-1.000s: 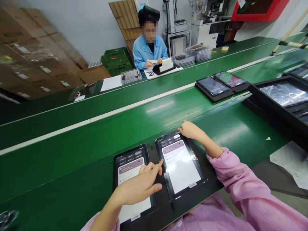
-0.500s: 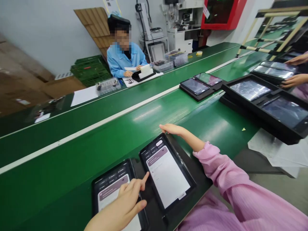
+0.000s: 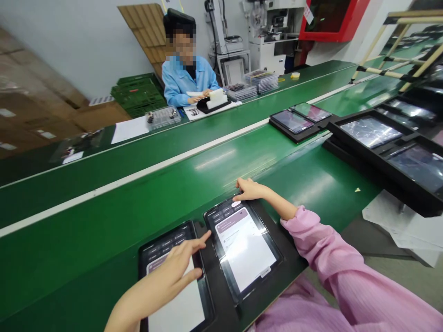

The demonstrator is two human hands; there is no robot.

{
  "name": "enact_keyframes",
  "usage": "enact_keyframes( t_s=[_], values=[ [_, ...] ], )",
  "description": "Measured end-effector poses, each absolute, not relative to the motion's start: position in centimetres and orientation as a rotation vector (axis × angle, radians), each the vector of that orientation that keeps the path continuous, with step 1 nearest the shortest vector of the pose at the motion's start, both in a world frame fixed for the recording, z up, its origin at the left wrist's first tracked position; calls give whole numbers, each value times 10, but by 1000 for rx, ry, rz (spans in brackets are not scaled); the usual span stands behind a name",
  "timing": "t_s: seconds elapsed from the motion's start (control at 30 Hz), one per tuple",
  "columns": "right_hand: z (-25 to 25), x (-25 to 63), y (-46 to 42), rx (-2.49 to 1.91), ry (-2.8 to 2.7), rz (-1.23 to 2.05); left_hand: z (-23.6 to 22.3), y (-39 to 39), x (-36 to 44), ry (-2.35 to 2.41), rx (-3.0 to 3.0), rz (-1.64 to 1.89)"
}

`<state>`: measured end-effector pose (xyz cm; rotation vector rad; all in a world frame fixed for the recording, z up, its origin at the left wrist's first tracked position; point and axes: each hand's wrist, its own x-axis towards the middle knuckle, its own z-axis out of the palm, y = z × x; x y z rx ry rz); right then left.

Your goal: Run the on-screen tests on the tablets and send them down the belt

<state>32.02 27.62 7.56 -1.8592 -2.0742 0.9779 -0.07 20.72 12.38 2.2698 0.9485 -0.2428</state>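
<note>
Two tablets with lit screens lie side by side in a black tray (image 3: 290, 251) on the green bench. Above the left tablet (image 3: 175, 311) stretches my left hand (image 3: 180, 263), open, its index finger reaching toward the near side of the right tablet (image 3: 252, 258). My right hand (image 3: 251, 189) is at the far end of the right tablet. Its fingers are apart and bent over the top edge, with the thumb low over the upper screen; I cannot tell whether it touches the glass. Neither hand holds anything. My left hand covers part of the left tablet's screen.
To the right, more tablets (image 3: 372, 130) sit in stacked black trays (image 3: 384, 173). Another tray with two tablets (image 3: 293, 121) lies farther along the bench (image 3: 221, 161). Across it sits a person in blue (image 3: 190, 80). White sheets (image 3: 403, 221) lie at the right.
My right hand has bent its fingers and brought the thumb down over the right tablet's top. My left hand has shifted slightly up the screens. The whole view has shifted a little.
</note>
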Motion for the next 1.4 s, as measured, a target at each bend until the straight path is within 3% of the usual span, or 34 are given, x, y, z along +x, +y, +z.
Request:
enact_keyframes(
  t_s=[0.2, 0.5, 0.67, 0.87, 1.03, 1.4],
  values=[
    [68, 327, 278, -1793, -2105, 905, 127, 241, -38, 1209, 2315, -76],
    [63, 332, 277, -1667, -2147, 881, 92, 258, -40, 1230, 2346, -337],
    [60, 322, 272, -1674, -2157, 921, 91, 249, -30, 1269, 2376, -392],
    [55, 340, 243, -1371, -2348, 967, 97, 248, -21, 1338, 2387, -347],
    [35, 350, 229, -1353, -1885, 903, 100, 258, -17, 1496, 2375, -185],
    [23, 333, 210, -1415, -2034, 780, 103, 234, -10, 1223, 2362, -406]
  ],
)
